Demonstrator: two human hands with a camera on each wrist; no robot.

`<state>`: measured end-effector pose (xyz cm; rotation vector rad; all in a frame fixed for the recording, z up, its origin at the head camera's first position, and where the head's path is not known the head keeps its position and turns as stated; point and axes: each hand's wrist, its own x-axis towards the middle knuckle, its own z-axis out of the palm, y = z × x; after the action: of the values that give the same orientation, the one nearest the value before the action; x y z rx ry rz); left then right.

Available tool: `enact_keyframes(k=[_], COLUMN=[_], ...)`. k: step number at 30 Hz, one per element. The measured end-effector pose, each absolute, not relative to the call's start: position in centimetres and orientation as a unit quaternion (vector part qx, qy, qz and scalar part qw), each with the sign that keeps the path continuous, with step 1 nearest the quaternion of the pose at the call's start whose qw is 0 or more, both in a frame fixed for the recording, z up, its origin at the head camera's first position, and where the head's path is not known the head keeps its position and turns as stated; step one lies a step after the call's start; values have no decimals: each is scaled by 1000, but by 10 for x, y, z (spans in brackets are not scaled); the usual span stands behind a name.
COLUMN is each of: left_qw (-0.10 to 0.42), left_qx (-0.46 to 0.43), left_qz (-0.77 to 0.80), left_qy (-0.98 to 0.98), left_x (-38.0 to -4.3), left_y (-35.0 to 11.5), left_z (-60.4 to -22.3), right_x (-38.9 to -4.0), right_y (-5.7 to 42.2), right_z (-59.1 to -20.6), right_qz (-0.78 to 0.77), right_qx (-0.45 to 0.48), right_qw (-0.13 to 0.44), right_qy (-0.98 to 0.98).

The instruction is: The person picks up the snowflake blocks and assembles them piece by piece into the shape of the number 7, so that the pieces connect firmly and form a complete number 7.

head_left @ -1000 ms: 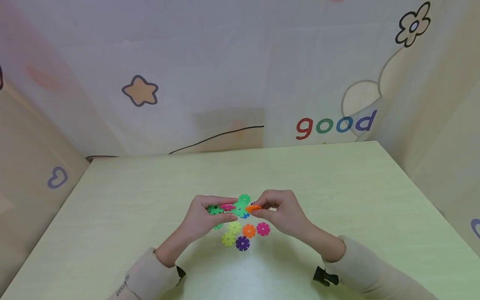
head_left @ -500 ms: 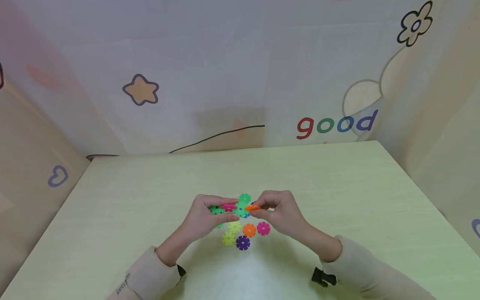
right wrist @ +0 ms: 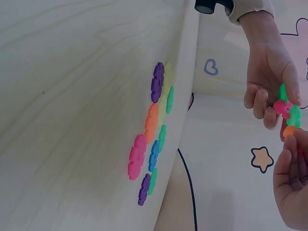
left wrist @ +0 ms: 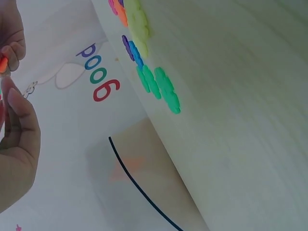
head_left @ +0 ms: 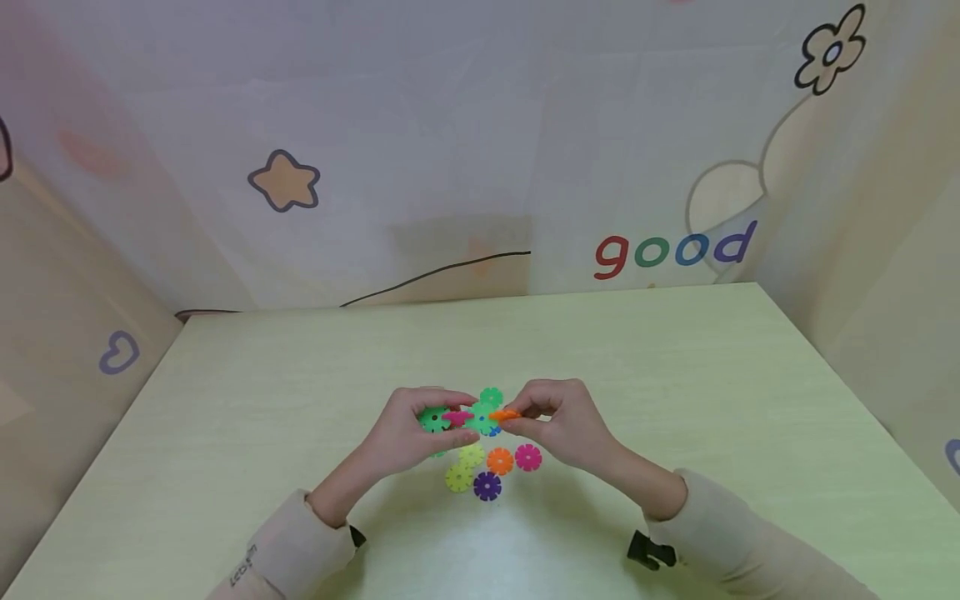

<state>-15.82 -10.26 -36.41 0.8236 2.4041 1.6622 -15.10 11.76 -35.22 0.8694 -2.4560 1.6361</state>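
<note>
In the head view my left hand (head_left: pixel 405 429) holds a short row of joined, notched plastic flower discs above the table. A green disc (head_left: pixel 434 419) lies within the hand, followed by a pink disc (head_left: pixel 457 417) seen nearly edge-on and another green disc (head_left: pixel 481 419). At the row's right end, thumb and fingers of my right hand (head_left: pixel 566 421) pinch an orange disc (head_left: pixel 504 415) against that second green one. How deep the slots interlock cannot be seen. In the right wrist view the pink disc (right wrist: pixel 283 109) shows between the green ones.
Loose discs lie on the table below the hands: yellow (head_left: pixel 459 477), purple (head_left: pixel 487 486), orange (head_left: pixel 500 461), pink (head_left: pixel 528 457). Green (head_left: pixel 491 397) and blue ones lie partly hidden behind the hands. A printed cloth (head_left: pixel 420 125) surrounds the table (head_left: pixel 262 375).
Both hands keep almost the same place. The row in the left hand has turned slightly, showing more of its leftmost green disc; the right hand still pinches the orange disc.
</note>
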Motion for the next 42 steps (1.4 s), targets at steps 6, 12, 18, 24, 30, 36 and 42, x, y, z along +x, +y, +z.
enact_keyframes(k=[6, 12, 18, 24, 30, 36, 42], left_qw=[71, 64, 61, 66, 71, 71, 65], left_qx=[282, 268, 249, 239, 237, 239, 255], left_qz=[548, 543, 540, 542, 553, 560, 562], left_qy=[784, 793, 802, 803, 795, 790, 784], left_x=[-158, -159, -158, -157, -157, -158, -158], left_y=[-103, -106, -110, -112, -112, -114, -115], left_z=[-364, -364, -362, -361, -364, -363, -362], right_x=[-152, -160, -176, -196, -211, -226, -236], right_y=[117, 124, 133, 139, 141, 142, 144], right_z=[-354, -354, -359, -368, -378, -390, -399], right_qz=[535, 503, 444, 423, 427, 425, 425], right_qx=[285, 295, 270, 229, 203, 193, 181], right_qw=[16, -6, -32, -60, -77, -100, -144], right_qy=[-795, -812, -854, -875, -878, -879, -875])
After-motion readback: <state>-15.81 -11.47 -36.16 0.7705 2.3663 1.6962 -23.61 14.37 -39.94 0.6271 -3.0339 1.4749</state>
